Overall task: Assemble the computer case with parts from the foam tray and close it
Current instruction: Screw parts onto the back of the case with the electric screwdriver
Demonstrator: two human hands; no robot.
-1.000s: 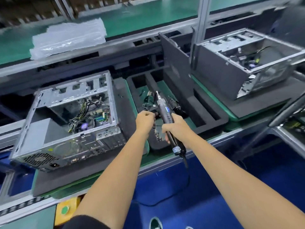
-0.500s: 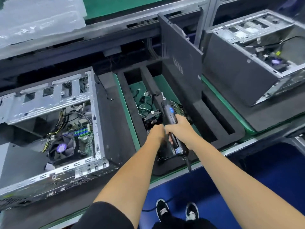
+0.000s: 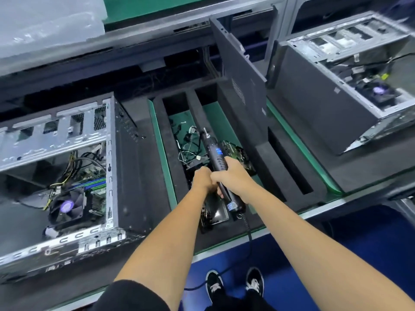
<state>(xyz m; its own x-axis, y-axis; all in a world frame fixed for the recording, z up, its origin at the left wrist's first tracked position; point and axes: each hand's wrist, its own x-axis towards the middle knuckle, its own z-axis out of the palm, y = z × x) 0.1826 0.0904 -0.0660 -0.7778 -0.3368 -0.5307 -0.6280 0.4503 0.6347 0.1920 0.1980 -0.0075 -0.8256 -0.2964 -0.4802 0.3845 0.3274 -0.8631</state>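
Open metal computer case (image 3: 67,167) on its side at left, fan and wiring exposed, right wall just beside the black foam tray (image 3: 170,158). Deep straight-walled slots in the tray; narrow bare slot at right, well apart from the hands. Flat dark side panel (image 3: 238,81) upright behind. Second case (image 3: 336,86) at far right. Right hand (image 3: 233,180) wrapped round a slim black electric screwdriver (image 3: 215,158), tip away. Left hand (image 3: 202,180) curled into a fist over tangled parts (image 3: 193,149) in the middle slot; held item impossible to tell.
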